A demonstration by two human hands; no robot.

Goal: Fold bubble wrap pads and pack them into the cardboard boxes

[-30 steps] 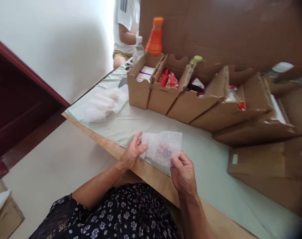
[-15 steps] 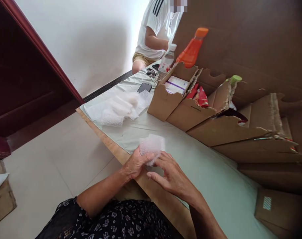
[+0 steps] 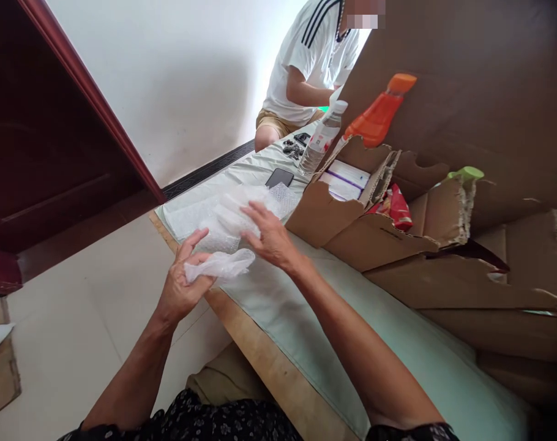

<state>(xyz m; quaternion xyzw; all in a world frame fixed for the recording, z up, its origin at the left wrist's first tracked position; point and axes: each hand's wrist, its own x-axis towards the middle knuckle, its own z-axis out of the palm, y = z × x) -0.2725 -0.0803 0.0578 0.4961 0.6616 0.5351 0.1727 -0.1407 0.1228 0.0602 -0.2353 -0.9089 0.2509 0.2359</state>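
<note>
A crumpled piece of bubble wrap [image 3: 228,264] is held in my left hand [image 3: 186,282], pinned under the thumb, with the index finger raised. It hangs just above the near edge of the table. My right hand [image 3: 270,236] is a little farther off with its fingers spread, over the front of a heap of clear bubble wrap [image 3: 235,205]. Whether its fingertips touch the heap I cannot tell. The heap lies loose on the pale green tablecloth [image 3: 301,306], near the table's left corner.
A dark phone [image 3: 280,178] lies behind the heap. A clear bottle [image 3: 322,138], an orange bottle [image 3: 379,116] and cardboard compartments [image 3: 327,211] holding packets line the right side. A person in a white shirt [image 3: 306,67] sits at the far end. A dark red door [image 3: 67,135] stands left.
My hands have moved apart and forward to the left, toward the heap. The bubble wrap, earlier folded flat between both hands, is now crumpled in the left hand only. The view has shifted slightly.
</note>
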